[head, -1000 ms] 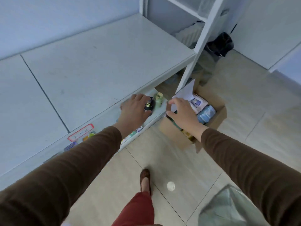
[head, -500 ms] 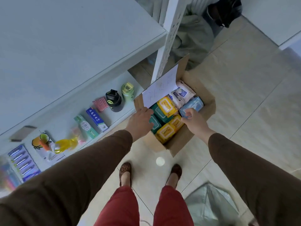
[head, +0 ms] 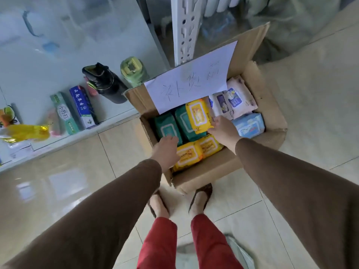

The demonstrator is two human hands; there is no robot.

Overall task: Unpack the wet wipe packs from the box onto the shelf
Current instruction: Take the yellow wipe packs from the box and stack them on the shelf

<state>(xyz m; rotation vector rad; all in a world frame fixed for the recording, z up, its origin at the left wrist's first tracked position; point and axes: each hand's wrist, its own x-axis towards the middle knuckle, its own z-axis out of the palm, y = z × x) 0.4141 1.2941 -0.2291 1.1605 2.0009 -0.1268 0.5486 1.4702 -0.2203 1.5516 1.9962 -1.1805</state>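
An open cardboard box [head: 209, 173] stands on the floor in front of my feet, filled with wet wipe packs in yellow, green, white and light blue. My right hand [head: 223, 129] grips the near edge of a yellow pack [head: 198, 115] that lies on top of the green packs [head: 167, 127]. My left hand [head: 166, 150] reaches into the box's left side, fingers down on a green pack, next to another yellow pack [head: 187, 155]. Whether it grips anything is not visible. The low white shelf [head: 48, 74] lies to the left of the box.
On the shelf stand a black bottle [head: 105, 84], a green bottle [head: 134, 71], toothpaste boxes [head: 81, 105] and a yellow packet [head: 25, 132]. A handwritten paper sheet [head: 192, 82] is stuck on the box's back flap. A white shelf post [head: 184, 28] rises behind the box.
The view has dropped closer to the box. My right hand moved from the blue pack to the yellow top pack and took hold of it. My left hand went from the box's rim into the box.
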